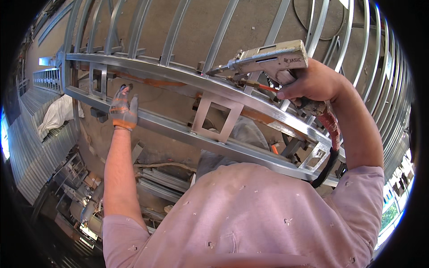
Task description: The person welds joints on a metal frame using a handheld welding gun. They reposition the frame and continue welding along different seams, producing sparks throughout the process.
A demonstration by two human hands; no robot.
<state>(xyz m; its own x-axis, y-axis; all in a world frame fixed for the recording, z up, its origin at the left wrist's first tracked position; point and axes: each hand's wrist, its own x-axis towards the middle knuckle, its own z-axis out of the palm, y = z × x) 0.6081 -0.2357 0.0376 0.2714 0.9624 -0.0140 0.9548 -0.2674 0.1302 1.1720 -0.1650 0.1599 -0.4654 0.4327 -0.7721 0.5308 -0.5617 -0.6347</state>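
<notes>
My bare right hand [315, 82] is wrapped round the grip of a pale handheld welding gun [270, 57]. The gun's nozzle points left, and its tip is at the spot where an upright metal bar [222, 33] meets the upper rail [178, 73] of a shiny metal frame. Below the nozzle runs a thin orange-red wire guide. My left hand [124, 109], in a grey and orange glove, is at the lower rail [165, 131], its fingers extended upward and the thumb apart. Whether the palm rests on that rail I cannot tell. Between the rails stands a square metal plate [202, 111] with a cutout.
A black and red hose [330, 158] hangs from the gun past my right side. Several long parallel bars reach away at the far side and right. Corrugated sheets [31, 143] and a white cloth [60, 114] lie at left. Metal profiles [163, 185] are stacked near my left.
</notes>
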